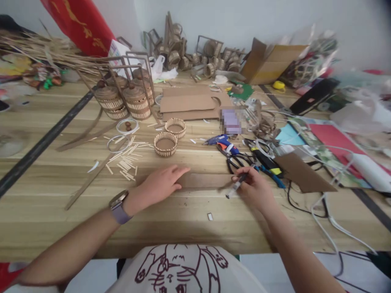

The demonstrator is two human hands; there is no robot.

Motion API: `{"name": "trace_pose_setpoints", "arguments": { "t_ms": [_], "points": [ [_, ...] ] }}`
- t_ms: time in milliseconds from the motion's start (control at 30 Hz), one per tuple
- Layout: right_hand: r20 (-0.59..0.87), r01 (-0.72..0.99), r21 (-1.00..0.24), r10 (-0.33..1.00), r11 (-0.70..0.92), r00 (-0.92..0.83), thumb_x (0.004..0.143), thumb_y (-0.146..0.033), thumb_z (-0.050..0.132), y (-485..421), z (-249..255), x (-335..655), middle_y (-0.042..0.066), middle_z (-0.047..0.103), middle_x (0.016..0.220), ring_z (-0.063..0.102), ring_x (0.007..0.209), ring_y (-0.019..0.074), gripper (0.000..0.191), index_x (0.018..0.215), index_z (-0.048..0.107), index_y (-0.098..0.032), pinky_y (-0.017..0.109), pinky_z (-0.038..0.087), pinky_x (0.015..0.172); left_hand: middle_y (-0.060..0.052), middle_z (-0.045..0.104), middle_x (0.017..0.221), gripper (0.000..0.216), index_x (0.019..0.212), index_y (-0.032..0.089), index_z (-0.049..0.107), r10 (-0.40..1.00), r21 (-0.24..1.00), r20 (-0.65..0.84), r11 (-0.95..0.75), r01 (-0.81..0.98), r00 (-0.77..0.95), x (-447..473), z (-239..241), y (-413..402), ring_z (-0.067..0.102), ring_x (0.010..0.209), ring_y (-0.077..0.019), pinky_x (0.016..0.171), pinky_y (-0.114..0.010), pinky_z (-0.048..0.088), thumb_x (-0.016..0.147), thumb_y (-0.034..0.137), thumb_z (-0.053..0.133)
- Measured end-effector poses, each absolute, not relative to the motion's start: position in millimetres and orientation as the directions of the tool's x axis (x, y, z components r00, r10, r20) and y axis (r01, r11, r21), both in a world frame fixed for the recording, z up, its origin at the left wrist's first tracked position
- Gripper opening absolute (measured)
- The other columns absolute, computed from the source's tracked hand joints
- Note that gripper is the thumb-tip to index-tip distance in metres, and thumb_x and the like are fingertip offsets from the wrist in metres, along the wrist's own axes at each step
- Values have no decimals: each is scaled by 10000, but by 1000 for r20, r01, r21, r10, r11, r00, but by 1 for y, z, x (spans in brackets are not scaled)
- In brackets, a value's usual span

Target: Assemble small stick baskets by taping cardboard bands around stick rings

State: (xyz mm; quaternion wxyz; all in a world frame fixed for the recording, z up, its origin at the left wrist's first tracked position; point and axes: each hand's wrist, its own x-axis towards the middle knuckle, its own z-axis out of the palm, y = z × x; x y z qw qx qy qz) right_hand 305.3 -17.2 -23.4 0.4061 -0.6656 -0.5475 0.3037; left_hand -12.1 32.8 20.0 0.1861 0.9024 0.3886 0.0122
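A brown cardboard strip lies flat on the wooden table in front of me. My left hand, with a watch on its wrist, rests at the strip's left part, fingers stretched out. At the strip's right end, my right hand is closed around a pen with a clear barrel and a dark grip. The pen slants down to the left, its clear end low. Beyond my hands stand two small round baskets walled with short pale sticks. Loose sticks are scattered left of them.
A blue glue gun, black scissors and yellow-black pliers lie beyond my right hand. Cardboard sheets lie farther back. Lidded baskets with tall handles stand back left. White cables run along the right; a cardboard box stands behind.
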Motion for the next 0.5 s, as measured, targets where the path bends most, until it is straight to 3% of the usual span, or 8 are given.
{"name": "trace_pose_setpoints", "arguments": {
  "t_ms": [100, 233, 367, 500],
  "points": [
    [66, 524, -848, 969, -72, 239, 732, -367, 629, -19, -19, 313, 37, 697, 766, 686, 692, 203, 233, 901, 560, -222, 318, 549, 610, -105, 604, 1216, 466, 1399, 243, 462, 658, 415, -140, -639, 647, 740, 6, 20, 38, 613, 1058, -253, 902, -375, 483, 937, 217, 523],
    [138, 636, -767, 947, -83, 290, 777, -387, 617, -34, -10, 326, 64, 708, 861, 667, 733, 213, 214, 905, 574, -220, 326, 525, 629, -100, 578, 1329, 433, 1380, 231, 483, 657, 526, -136, -586, 616, 741, 2, 13, 47, 556, 1196, -256, 1007, -395, 440, 949, 254, 509],
    [175, 757, -650, 955, -70, 239, 803, -347, 625, -51, -10, 326, 38, 694, 792, 615, 662, 210, 134, 865, 604, -231, 327, 473, 618, -88, 565, 1363, 435, 1392, 242, 477, 685, 534, -155, -548, 644, 712, -9, 8, 50, 541, 1222, -259, 1036, -418, 421, 959, 287, 495],
    [210, 822, -569, 970, 17, 126, 824, -302, 597, -55, -18, 316, 56, 695, 851, 627, 838, 255, 66, 840, 599, -238, 362, 469, 742, -78, 587, 1307, 441, 1389, 283, 488, 688, 523, -151, -554, 648, 710, -12, 7, 46, 573, 1167, -260, 997, -414, 453, 950, 327, 510]
  ]
}}
